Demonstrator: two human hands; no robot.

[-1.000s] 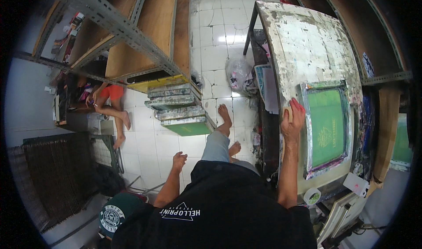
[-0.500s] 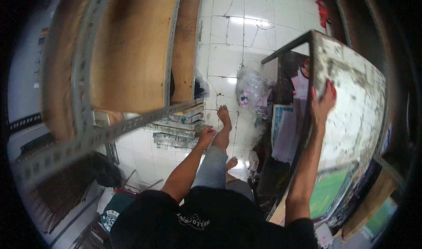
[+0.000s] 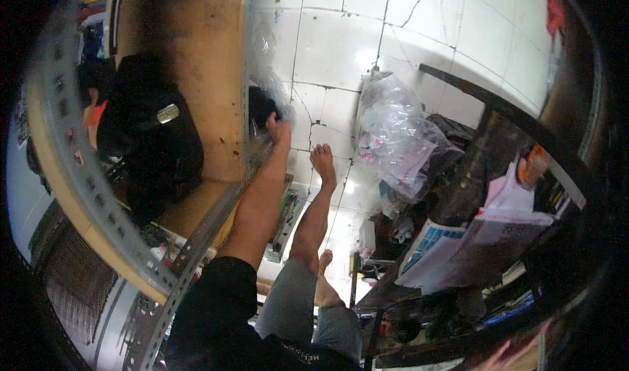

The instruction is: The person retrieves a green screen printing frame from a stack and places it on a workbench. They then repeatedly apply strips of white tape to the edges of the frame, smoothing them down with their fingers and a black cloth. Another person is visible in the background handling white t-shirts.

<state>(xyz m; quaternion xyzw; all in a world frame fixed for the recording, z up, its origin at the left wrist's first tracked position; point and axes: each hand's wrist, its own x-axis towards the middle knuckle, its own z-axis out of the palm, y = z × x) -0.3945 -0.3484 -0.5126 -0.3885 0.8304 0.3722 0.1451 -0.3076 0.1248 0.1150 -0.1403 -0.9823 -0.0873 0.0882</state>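
Observation:
My left hand (image 3: 279, 132) reaches forward along the edge of the wooden shelf. It meets a clear plastic bag (image 3: 267, 69) with a black bundle (image 3: 262, 103) in it. One finger points ahead; the other fingers are mostly hidden, so I cannot tell whether they grip the bag. At the lower right edge, what looks like my right hand (image 3: 517, 350) is a pinkish blur beside the dark rack, its grip unclear.
A metal-framed shelf (image 3: 223, 56) on my left holds a black cloth heap (image 3: 154, 135). On the cracked tile floor (image 3: 327, 50) lies a large clear plastic bag (image 3: 393, 135). To the right, a dark rack (image 3: 524, 128) holds papers (image 3: 475, 246). My bare feet stand between.
My left hand has moved from near my knee forward to the bagged black bundle. My right hand has left the stained white board, which is out of view. The head view has shifted.

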